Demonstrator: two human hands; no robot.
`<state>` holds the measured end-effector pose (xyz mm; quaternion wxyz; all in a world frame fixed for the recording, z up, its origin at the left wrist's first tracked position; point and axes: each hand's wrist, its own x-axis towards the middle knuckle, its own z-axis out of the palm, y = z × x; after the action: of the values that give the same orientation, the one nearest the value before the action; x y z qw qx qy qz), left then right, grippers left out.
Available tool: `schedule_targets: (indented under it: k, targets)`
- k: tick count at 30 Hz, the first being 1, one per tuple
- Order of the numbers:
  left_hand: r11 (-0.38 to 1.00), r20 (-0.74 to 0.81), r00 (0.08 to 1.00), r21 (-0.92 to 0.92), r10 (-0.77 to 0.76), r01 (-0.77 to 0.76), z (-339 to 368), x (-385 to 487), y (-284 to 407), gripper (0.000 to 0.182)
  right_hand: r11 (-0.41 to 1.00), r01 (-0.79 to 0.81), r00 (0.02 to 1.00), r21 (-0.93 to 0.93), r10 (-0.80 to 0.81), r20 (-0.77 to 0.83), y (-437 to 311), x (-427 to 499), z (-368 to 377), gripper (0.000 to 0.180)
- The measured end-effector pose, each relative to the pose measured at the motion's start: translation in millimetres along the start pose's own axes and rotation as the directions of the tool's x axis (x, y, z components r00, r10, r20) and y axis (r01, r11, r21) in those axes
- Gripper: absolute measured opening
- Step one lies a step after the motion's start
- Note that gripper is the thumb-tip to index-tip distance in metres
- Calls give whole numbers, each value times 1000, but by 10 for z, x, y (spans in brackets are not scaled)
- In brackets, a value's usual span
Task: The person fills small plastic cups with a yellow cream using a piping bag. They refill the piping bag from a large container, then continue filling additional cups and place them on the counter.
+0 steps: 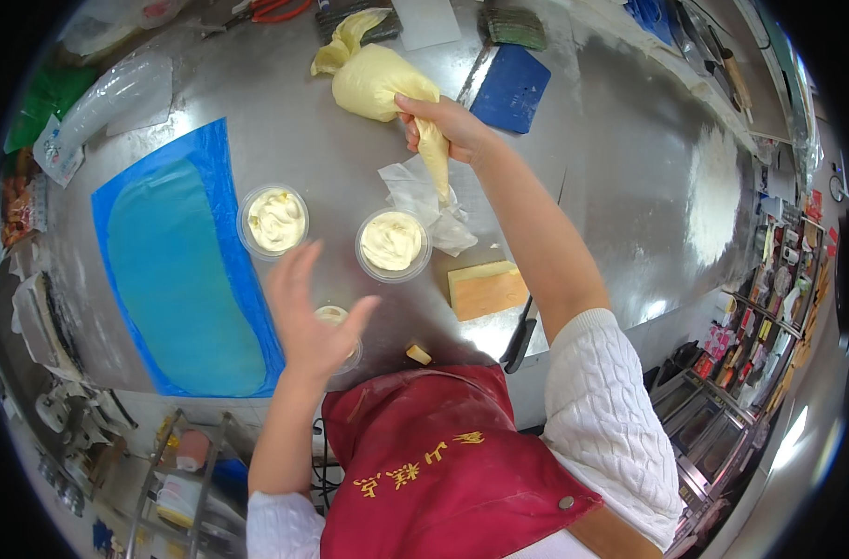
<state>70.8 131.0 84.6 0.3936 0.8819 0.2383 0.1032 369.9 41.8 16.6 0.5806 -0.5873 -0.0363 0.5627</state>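
Note:
My right hand (442, 126) grips the narrow part of a filled piping bag (382, 80) of pale yellow cream; its tip points down towards crumpled white paper (424, 195). My left hand (313, 314), fingers spread and slightly blurred, holds nothing. It hovers over a third round plastic cup (332, 314), which it partly covers. Just beyond my left fingers stands a clear plastic cup (276, 220) with swirled cream in it. Another clear cup (394, 244), also with swirled cream, stands below the bag's tip, between my hands.
A sheet of dough in blue plastic (180, 272) lies at left. A rectangular yellow block (487, 288), a black-handled knife (519, 342) and a small yellow piece (418, 354) lie near the front edge. Farther back are a blue scraper (515, 91) and orange-handled scissors (278, 10). Flour (714, 195) covers part of the right side.

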Motion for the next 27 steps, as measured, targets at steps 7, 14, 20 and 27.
schedule_targets:
  k: [7,14,20,27]
  targets:
    - [884,419,899,362,130,-297,626,504,372,95,988,-23,1000,153,25,-10,37,-27,23,31]
    - [789,420,907,543,40,-287,272,279,334,78,974,-73,997,212,70,22,91,4,-39,32]
    - [784,301,886,-422,-352,455,1110,-78,558,52,977,-62,998,202,55,41,73,8,-88,32]
    - [447,156,594,-518,-790,730,1881,222,246,25,965,-104,994,242,106,2,39,-56,-95,31]
